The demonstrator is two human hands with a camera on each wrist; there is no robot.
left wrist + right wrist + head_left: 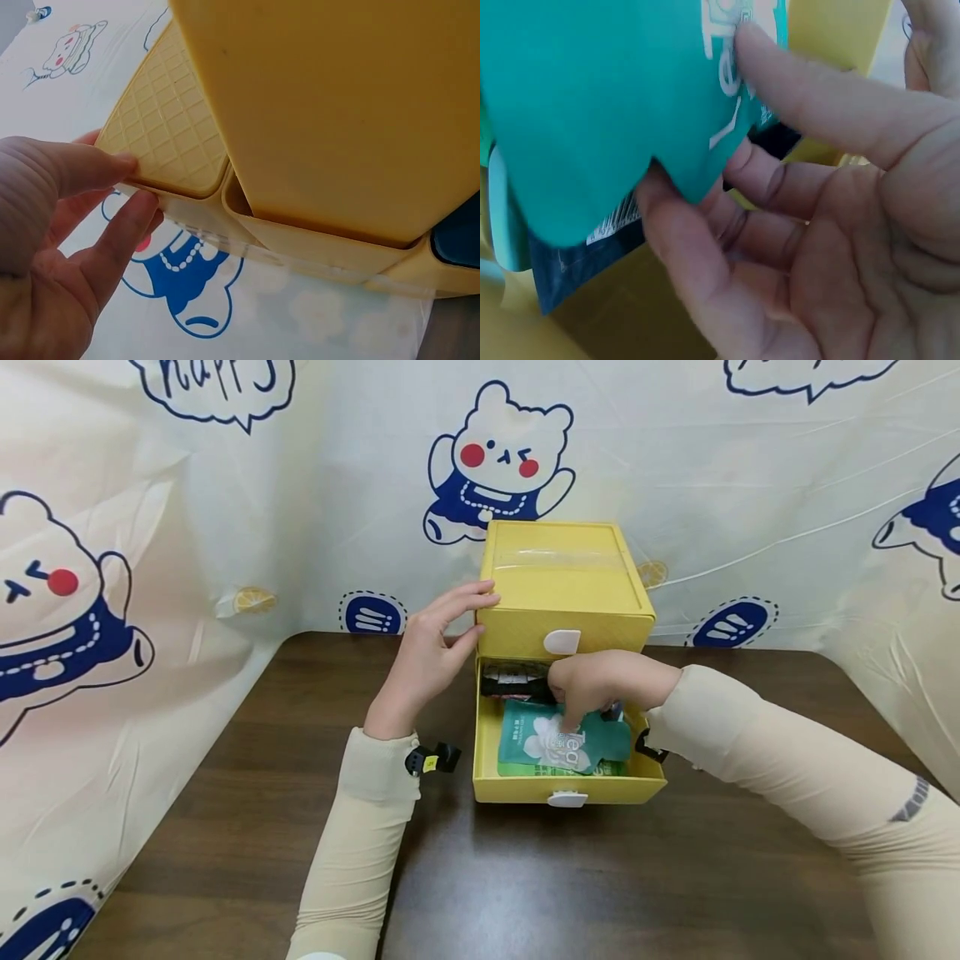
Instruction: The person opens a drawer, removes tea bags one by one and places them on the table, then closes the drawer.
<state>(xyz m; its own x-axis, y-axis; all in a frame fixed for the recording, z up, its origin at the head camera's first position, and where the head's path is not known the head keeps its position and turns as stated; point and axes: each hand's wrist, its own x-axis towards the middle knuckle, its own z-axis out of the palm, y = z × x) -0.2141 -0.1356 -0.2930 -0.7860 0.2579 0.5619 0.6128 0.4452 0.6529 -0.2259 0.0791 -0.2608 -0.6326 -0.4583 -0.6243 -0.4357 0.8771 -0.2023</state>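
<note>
A yellow two-tier drawer box (558, 583) stands on the table with its lower drawer (504, 791) pulled out. My left hand (431, 647) rests on the box's upper left edge, fingers on top and thumb against the side. Inside the lower drawer, my right hand (596, 681) pinches a teal tea packet (525, 735) printed with a white flower. In the right wrist view, the thumb lies on the front of the packet and fingers reach behind it. Under it shows a green packet (517, 769); a black packet (517, 685) lies at the drawer's back.
The upper drawer with its white pull tab (562, 642) is closed. Another white tab (567, 799) marks the lower drawer's front. Dark wooden table (247, 827) surrounds the box, and a printed cloth (360, 485) hangs behind. A dark packet with a barcode (562, 274) lies behind the teal one.
</note>
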